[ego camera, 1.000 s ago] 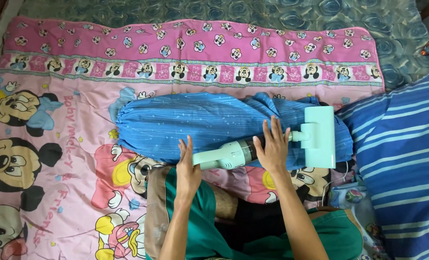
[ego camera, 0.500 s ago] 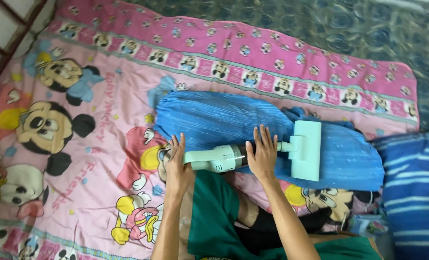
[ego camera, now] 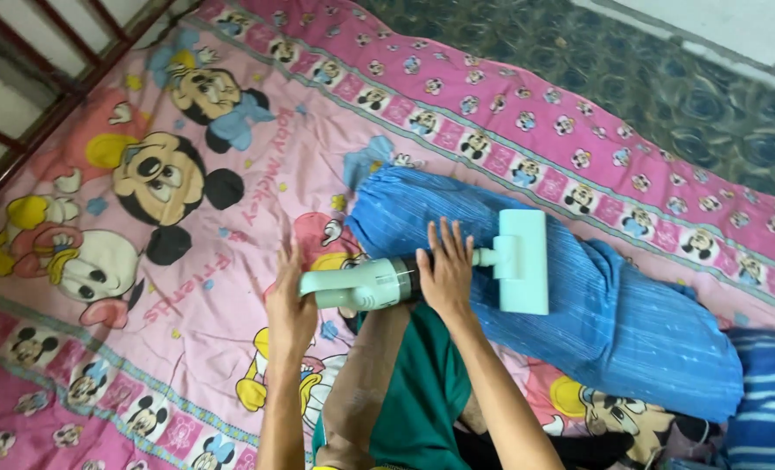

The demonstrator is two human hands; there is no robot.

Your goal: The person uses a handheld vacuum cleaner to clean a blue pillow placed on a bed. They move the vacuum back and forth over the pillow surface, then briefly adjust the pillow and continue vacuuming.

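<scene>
Head view: a mint-green handheld vacuum (ego camera: 422, 277) lies across the near end of a long blue striped bolster (ego camera: 562, 287), its flat rectangular head (ego camera: 522, 261) on the fabric. The right hand (ego camera: 444, 274) lies flat over the barrel, fingers spread, grip not closed. The left hand (ego camera: 290, 309) rests open at the handle's end, at 9 o'clock from the right. The pink cartoon-print quilt (ego camera: 187, 287) lies smooth at 9 o'clock; the bolster runs toward 4 o'clock to a blue striped pillow (ego camera: 771, 392).
</scene>
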